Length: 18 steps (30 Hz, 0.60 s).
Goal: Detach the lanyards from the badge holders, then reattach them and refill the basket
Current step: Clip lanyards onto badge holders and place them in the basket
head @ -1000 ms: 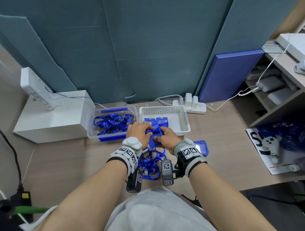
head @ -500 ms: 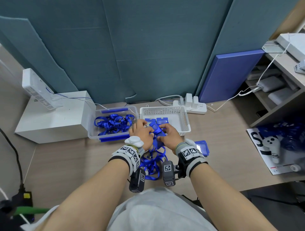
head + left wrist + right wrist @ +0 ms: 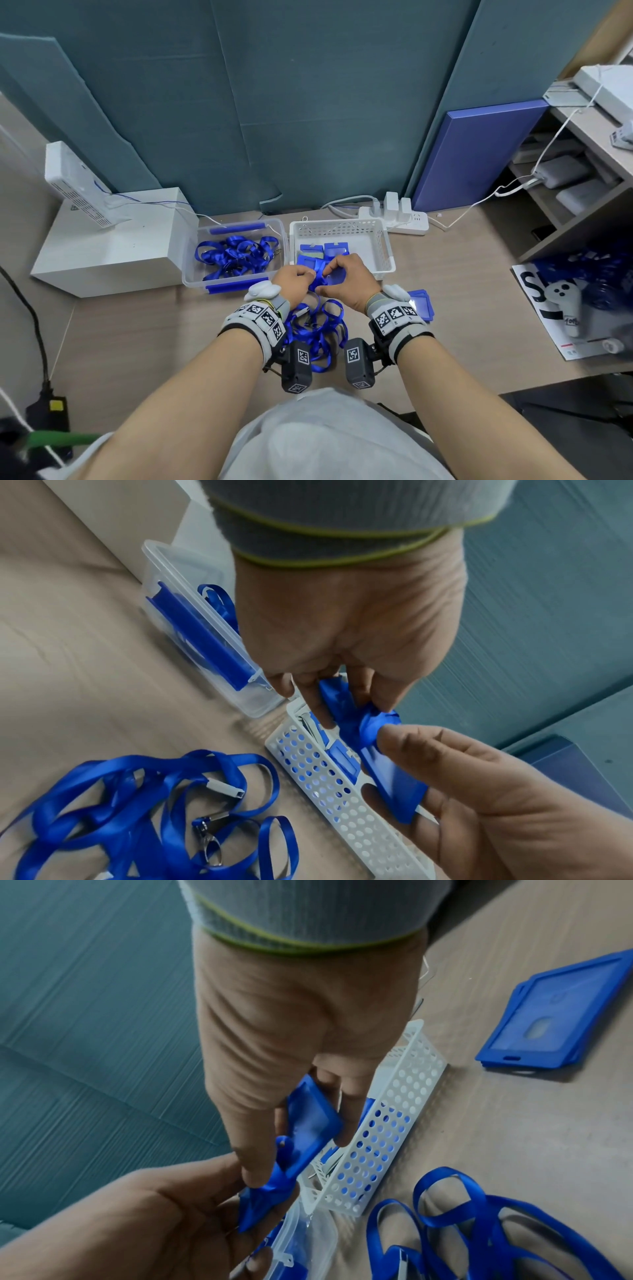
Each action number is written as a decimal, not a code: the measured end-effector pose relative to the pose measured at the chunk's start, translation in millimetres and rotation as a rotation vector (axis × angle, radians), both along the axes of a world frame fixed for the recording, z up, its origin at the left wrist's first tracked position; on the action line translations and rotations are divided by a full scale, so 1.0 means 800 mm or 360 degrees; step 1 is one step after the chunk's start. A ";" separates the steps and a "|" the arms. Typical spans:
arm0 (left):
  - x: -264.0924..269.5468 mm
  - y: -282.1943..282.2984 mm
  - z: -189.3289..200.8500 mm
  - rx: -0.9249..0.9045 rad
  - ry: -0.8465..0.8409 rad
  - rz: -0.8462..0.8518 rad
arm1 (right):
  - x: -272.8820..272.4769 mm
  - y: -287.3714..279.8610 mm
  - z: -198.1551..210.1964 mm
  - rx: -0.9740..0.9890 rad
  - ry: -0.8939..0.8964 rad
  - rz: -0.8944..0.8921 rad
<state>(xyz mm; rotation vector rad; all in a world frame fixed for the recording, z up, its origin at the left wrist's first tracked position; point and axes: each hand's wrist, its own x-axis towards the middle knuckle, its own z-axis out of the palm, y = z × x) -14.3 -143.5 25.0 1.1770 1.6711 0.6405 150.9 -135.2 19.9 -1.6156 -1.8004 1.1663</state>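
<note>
Blue plastic, the badge holder (image 3: pixel 310 1123) is held above the near rim of the white perforated basket (image 3: pixel 385 251), the right hand (image 3: pixel 349 282) curled round its body, probably to steady it while the strap end is worked. The left hand (image 3: pixel 296 282) pinches the bunched blue lanyard (image 3: pixel 371 725) at the holder's top edge, thumb and fingers (image 3: pixel 316 710) closed on the ribbon (whether the clip is already free I cannot tell). Loose lanyards (image 3: pixel 317 329) lie on the table (image 3: pixel 137 342) between the wrists, more fill the clear bin (image 3: pixel 236 255) left of the basket, and spare holders (image 3: pixel 421 305) sit to the right.
</note>
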 end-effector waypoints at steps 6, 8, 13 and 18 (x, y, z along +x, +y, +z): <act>0.000 0.003 0.003 -0.0115 -0.0069 0.0038 | 0.002 0.005 -0.003 0.0048 -0.0117 -0.0075; -0.004 0.001 0.001 -0.0094 0.0000 0.0004 | 0.002 0.004 0.000 0.0061 -0.0086 -0.0060; -0.011 -0.002 -0.005 -0.0033 0.0036 -0.0002 | 0.000 0.005 -0.002 0.0054 -0.0080 -0.0042; -0.012 -0.004 -0.008 0.0047 0.0117 -0.0123 | 0.001 0.006 -0.005 0.0015 -0.0159 -0.0085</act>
